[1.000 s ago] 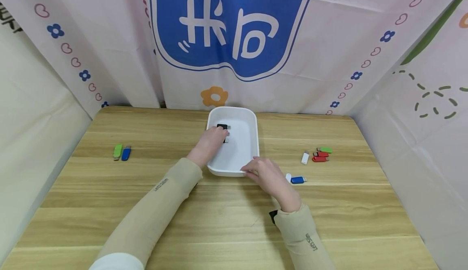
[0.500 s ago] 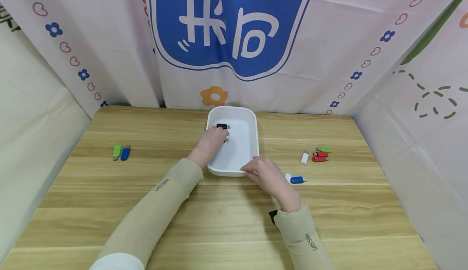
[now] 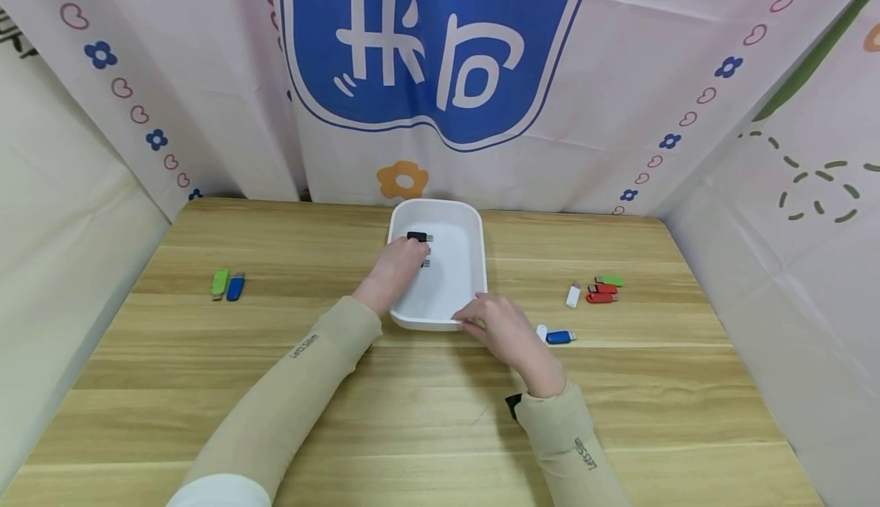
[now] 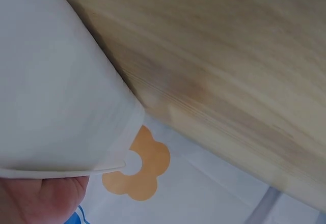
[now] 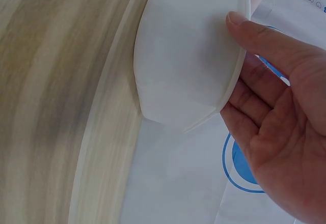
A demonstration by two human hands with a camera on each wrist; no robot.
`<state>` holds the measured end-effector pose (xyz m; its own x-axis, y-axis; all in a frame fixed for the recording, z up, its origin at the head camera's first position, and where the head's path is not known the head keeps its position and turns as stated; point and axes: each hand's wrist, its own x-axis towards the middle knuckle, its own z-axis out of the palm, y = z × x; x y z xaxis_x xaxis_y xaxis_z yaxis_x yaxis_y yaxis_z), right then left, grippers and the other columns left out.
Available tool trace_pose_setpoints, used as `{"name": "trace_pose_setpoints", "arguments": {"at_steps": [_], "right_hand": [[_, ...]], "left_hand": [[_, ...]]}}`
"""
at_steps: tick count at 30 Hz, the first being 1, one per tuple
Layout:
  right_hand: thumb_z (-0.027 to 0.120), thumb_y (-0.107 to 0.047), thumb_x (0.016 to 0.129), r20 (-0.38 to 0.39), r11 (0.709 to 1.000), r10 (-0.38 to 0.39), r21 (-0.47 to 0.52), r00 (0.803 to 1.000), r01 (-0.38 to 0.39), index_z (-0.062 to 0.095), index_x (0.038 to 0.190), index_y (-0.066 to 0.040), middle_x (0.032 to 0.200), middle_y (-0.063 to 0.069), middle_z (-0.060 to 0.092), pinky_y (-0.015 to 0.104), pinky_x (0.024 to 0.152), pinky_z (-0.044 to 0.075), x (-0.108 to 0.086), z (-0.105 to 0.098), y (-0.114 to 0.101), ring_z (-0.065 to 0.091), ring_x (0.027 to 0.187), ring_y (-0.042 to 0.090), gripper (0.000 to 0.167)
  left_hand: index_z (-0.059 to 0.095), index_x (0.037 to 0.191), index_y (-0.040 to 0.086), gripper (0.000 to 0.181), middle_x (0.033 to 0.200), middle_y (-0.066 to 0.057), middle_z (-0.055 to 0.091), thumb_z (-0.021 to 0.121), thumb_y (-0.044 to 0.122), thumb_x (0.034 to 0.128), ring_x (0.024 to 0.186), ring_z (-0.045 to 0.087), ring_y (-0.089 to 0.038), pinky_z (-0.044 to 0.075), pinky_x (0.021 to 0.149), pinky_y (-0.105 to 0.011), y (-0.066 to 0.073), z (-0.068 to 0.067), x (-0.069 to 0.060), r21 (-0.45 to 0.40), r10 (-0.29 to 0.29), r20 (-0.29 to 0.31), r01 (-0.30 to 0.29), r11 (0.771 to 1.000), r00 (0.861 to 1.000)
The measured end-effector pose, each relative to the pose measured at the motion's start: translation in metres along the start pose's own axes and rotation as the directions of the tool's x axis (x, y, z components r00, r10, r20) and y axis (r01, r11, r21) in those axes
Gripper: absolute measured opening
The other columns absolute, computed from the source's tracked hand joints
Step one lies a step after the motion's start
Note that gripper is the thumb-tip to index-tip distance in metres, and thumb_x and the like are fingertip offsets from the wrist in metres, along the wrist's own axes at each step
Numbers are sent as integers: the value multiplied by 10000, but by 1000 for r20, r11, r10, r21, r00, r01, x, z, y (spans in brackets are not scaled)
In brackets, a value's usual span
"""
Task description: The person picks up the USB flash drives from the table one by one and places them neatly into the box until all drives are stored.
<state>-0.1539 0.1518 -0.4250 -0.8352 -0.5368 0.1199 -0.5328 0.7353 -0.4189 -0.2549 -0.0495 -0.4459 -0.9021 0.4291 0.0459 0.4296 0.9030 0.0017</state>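
A white tray (image 3: 450, 278) stands at the back middle of the table. My left hand (image 3: 392, 266) reaches over its left wall, fingers curled down on a USB stick of which only the metal plug (image 3: 428, 251) shows. Behind those fingers lies a black USB stick (image 3: 416, 237); in front, another plug (image 3: 425, 263) sticks out from under the hand. At the near right corner my right hand (image 3: 505, 331) pinches the tray's rim, thumb on the outer wall (image 5: 188, 56) in the right wrist view. The left wrist view shows part of my left hand (image 4: 43, 198) below the tray's rim.
On the left of the table lie a green USB stick (image 3: 220, 283) and a blue one (image 3: 236, 287). To the right are a white stick (image 3: 573, 295), a green one (image 3: 609, 281), two red ones (image 3: 601, 298), a blue one (image 3: 560, 337) and a partly hidden white one (image 3: 541, 332).
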Motion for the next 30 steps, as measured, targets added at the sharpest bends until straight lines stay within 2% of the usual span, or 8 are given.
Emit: {"name": "trace_pose_setpoints", "arguments": {"at_steps": [11,19,27,30], "right_hand": [[753,-124,873,-2,1000,-2,-1,1000,2,808,982,-120,982,11,791,433,987,549,0,0,-1,682,1164,313,123],[755,-122,870,-3,1000,-9,-4,1000,9,808,981,-119,976,6,791,433,987,549,0,0,-2,685,1159,306,123],[757,-124,869,-8,1000,3,2,1000,-3,810,970,-129,959,-9,791,409,973,558,0,0,-1,703,1122,265,115],[759,-125,867,-12,1000,2,1,1000,-2,811,967,-132,956,-11,791,402,982,555,0,0,-1,714,1091,243,113]], "left_hand": [[715,1034,42,182,978,-157,746,558,-23,969,880,715,-286,622,733,-389,0,-2,-2,15,6,7,-6,1000,1000],[713,1052,21,180,996,-161,736,565,-28,962,896,709,-293,617,749,-374,-1,-6,-3,25,24,-20,-24,999,999],[685,1116,32,199,1003,-141,729,625,-29,936,894,694,-269,610,779,-352,-1,-24,-8,24,59,-98,-57,998,993],[707,1112,43,176,987,-129,735,642,27,948,870,690,-262,612,763,-358,-2,-30,-10,-27,47,-147,-51,998,988]]}}
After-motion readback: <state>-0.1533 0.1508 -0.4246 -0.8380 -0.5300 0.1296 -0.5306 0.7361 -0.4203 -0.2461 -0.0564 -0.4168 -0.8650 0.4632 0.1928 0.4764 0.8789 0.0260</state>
